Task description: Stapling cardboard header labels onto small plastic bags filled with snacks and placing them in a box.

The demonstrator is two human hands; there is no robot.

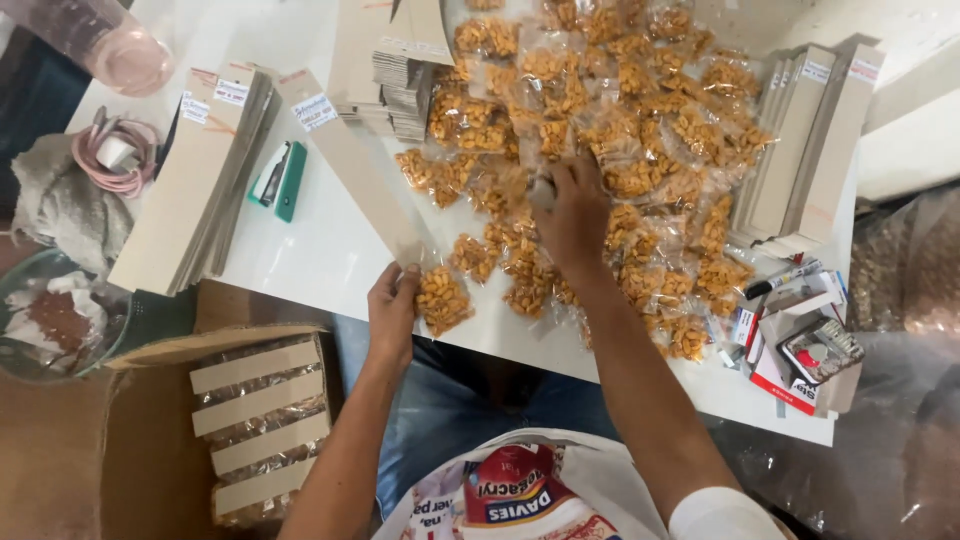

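**Snack packets heaped on white surface**

Packets (600,130) of orange snacks cover the white surface (320,250), with card stacks (200,180) at both sides. Left hand (393,310) pinches one packet (442,298) at the near edge; right hand (572,215) has its grip closed in the heap. A cardboard box (150,440) stands below.

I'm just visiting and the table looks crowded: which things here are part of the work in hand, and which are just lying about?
In use:
- left hand on a small snack packet and a long card strip
- right hand in the heap of snack packets
- carton of finished strips

Lying about:
- green stapler
- pink cable
- marker pen
- pink cup
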